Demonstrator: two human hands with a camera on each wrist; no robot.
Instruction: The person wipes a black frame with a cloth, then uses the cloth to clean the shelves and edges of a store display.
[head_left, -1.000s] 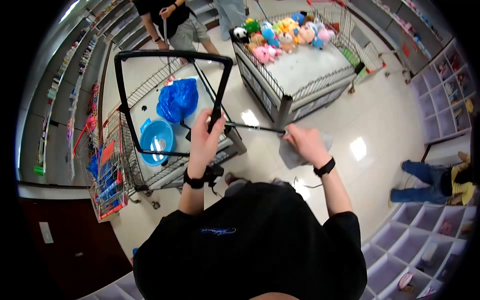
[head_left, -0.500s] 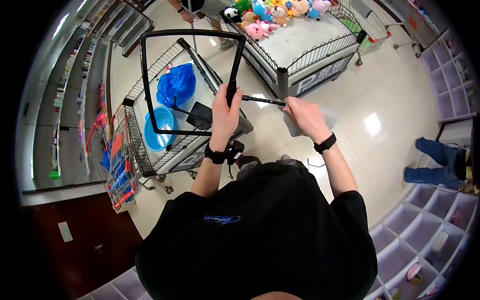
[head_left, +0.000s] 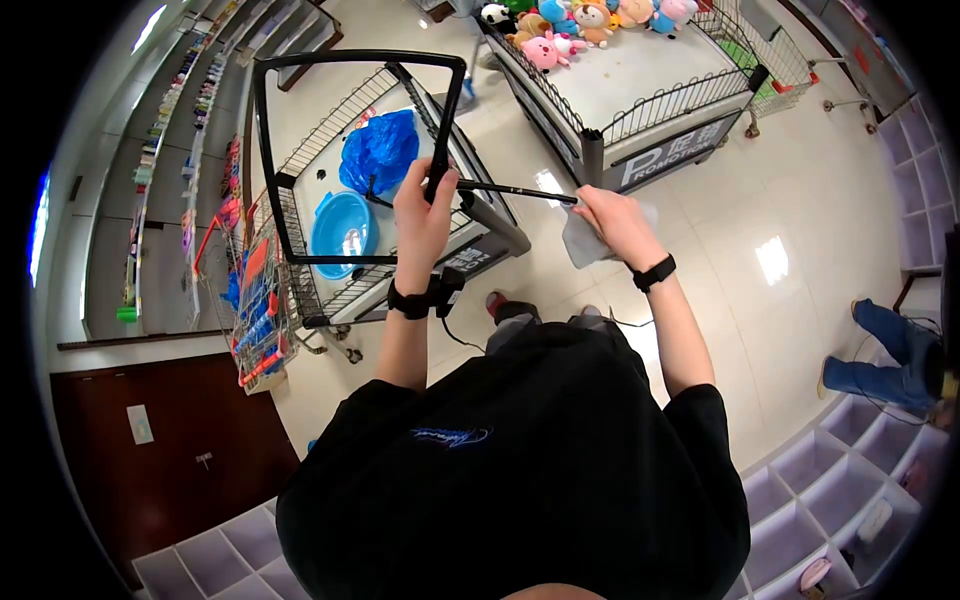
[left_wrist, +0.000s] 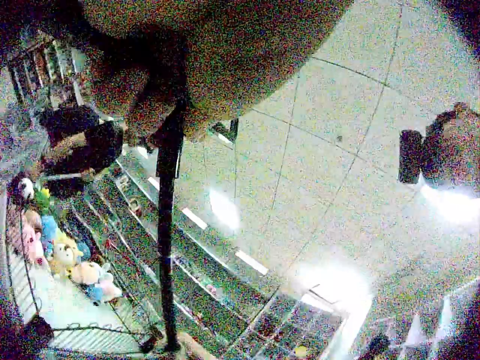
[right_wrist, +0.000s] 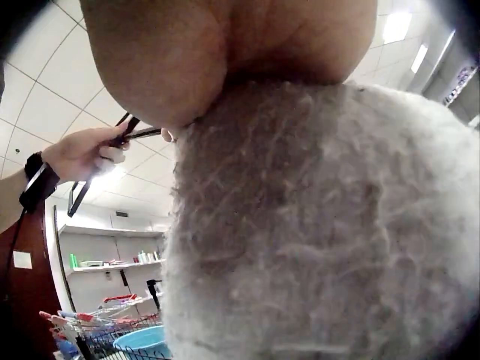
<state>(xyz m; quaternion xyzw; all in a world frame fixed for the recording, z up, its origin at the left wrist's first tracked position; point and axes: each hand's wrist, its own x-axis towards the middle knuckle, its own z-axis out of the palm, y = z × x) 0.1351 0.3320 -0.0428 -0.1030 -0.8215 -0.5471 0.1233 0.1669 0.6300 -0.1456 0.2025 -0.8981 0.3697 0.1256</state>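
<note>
My left hand [head_left: 422,222] grips one side of an empty black rectangular frame [head_left: 362,57], which is tilted up in front of me. From that side a thin black rod [head_left: 515,190] runs across to the right. At the rod's far end my right hand [head_left: 618,225] holds a grey cloth [head_left: 585,245], thumb and fingers pinched on the rod's tip. Close up in the right wrist view, the fluffy cloth [right_wrist: 315,225] hangs below the palm. The grainy left wrist view shows the rod [left_wrist: 166,247] leading away from the left hand.
Behind the frame stands a wire-railed display table [head_left: 470,262] with a blue plastic bag [head_left: 380,150] and a blue basin [head_left: 343,232]. Another display table [head_left: 660,85] bears plush toys [head_left: 590,20]. Shopping carts [head_left: 262,325] stand left; white cubby shelves [head_left: 800,470] line the lower right.
The head view has shifted, and the person beyond the tables has mostly left it. My left hand keeps the frame and my right hand stays with the cloth at the rod's end.
</note>
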